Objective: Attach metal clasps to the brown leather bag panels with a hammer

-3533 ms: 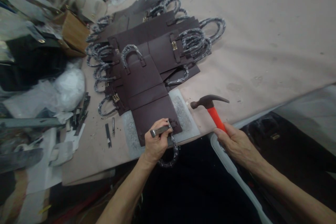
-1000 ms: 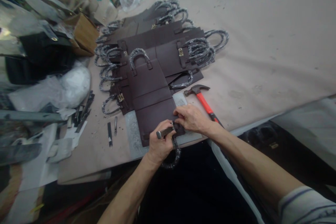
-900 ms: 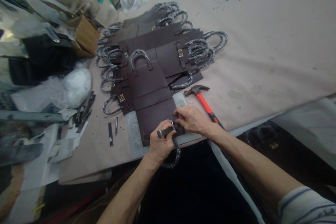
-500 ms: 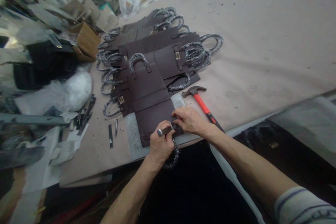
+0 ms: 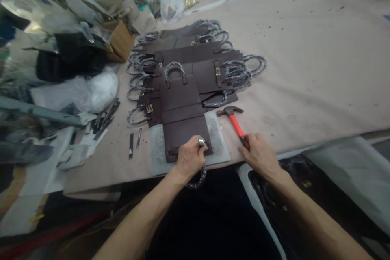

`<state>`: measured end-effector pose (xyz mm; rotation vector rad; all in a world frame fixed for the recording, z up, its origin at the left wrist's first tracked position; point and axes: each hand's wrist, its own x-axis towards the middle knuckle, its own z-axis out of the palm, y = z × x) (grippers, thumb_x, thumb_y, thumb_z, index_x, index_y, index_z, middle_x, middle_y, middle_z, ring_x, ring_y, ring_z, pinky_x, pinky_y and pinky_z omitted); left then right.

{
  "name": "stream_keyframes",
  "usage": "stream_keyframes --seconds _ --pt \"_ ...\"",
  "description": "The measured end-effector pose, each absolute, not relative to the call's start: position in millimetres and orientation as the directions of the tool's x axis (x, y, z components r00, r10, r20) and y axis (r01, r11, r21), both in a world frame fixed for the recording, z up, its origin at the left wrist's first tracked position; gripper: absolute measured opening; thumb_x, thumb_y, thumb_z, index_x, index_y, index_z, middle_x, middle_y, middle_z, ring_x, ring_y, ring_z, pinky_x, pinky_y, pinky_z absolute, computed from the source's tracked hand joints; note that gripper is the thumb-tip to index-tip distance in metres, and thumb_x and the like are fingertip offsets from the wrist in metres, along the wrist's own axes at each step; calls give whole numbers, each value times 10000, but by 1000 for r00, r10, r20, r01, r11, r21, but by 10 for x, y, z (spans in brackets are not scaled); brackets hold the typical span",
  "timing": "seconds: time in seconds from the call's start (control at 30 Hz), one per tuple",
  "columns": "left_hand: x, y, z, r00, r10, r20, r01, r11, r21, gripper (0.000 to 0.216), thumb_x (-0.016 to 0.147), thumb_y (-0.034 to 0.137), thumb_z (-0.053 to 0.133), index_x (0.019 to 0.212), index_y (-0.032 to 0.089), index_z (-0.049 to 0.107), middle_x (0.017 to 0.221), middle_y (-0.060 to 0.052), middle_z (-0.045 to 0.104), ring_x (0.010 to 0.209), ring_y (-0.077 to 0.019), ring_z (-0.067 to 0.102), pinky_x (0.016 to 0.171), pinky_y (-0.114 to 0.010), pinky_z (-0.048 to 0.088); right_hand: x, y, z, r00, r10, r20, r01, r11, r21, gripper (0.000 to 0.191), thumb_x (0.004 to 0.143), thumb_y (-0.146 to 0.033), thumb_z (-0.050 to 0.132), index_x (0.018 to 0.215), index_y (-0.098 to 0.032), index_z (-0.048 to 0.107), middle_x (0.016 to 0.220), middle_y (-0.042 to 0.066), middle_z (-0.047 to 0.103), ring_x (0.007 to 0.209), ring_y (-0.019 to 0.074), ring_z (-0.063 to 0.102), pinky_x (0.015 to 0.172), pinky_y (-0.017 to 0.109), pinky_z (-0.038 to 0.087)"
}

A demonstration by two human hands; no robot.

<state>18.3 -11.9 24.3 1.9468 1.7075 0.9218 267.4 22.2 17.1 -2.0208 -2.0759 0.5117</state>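
Note:
A dark brown leather bag panel [image 5: 183, 130] lies on a pale cutting slab [image 5: 217, 150] at the table's near edge. My left hand [image 5: 189, 159] is closed round a metal punch [image 5: 202, 142] held upright on the panel's near end, beside its wrapped handle [image 5: 198, 180] hanging over the edge. My right hand [image 5: 258, 156] rests on the grip end of a red-handled hammer [image 5: 234, 119] lying on the table right of the slab; its fingers curl over the handle.
A stack of matching brown panels with wrapped handles [image 5: 195, 61] spreads behind the slab. Small metal tools [image 5: 131, 148] lie left of it. Plastic bags, boxes and scraps [image 5: 76, 61] crowd the left side. Beige table surface [image 5: 304, 69] stretches right.
My right hand left the panel's strap and moved right onto the hammer's handle. My left hand turned the punch upright. The camera view tilted up.

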Motion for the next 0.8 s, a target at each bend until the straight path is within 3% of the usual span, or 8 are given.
stream_keyframes --seconds 0.13,0.23,0.37,0.43,0.53,0.63,0.73,0.8 --pt "170 -103 269 58 985 162 729 -153 667 147 834 75 644 856 220 630 919 -27 713 858 -198 699 808 -298 555 2722 269 233 13 887 -462 554 -391 -734 180 746 -187 629 918 -188 573 786 27 538 701 181 512 619 283 415" --pt "140 -109 241 35 985 168 708 -143 692 144 835 81 656 871 220 644 931 -27 721 881 -204 700 826 -304 547 2612 316 350 -114 779 -616 346 -550 -760 153 707 -229 619 829 -205 529 648 -16 500 540 148 477 492 264 418" --pt "128 -111 233 13 991 136 693 -107 713 153 826 77 672 877 220 652 910 -19 721 875 -200 700 824 -296 534 2498 186 619 -125 791 -599 277 -552 -787 221 837 -428 547 797 -229 461 577 -71 399 395 95 339 371 222 319" --pt "132 -108 251 15 994 107 700 -87 709 142 828 83 673 866 218 650 875 -14 713 836 -193 693 794 -289 525 2509 56 836 -83 860 -504 303 -460 -835 326 896 -554 476 821 -237 460 569 -77 389 385 94 324 362 217 291" --pt "139 -102 277 19 996 85 708 -74 703 123 832 95 677 860 212 650 856 -15 706 822 -191 686 771 -283 511 2587 -139 1234 -87 981 -173 540 -99 -836 391 934 -609 427 804 -243 472 561 -51 436 433 121 385 418 246 313" --pt "145 -96 280 34 995 93 713 -89 696 123 833 90 668 859 209 655 878 -25 713 837 -192 690 765 -281 503 2657 -270 1556 -262 964 55 762 241 -602 363 960 -546 416 746 -254 443 534 -31 447 467 149 417 491 283 304" --pt "147 -94 265 33 994 99 718 -93 689 138 832 83 659 875 213 663 900 -31 721 850 -197 697 752 -283 500 2668 -337 1691 -406 914 22 843 384 -376 322 959 -482 430 727 -259 425 512 -18 463 426 156 380 493 309 218" --pt "145 -96 259 37 994 103 722 -98 685 133 833 88 661 875 214 662 909 -32 722 858 -200 699 755 -285 500 2652 -370 1701 -424 904 47 852 416 -318 317 967 -478 428 737 -261 437 515 -12 474 416 161 380 492 314 205"
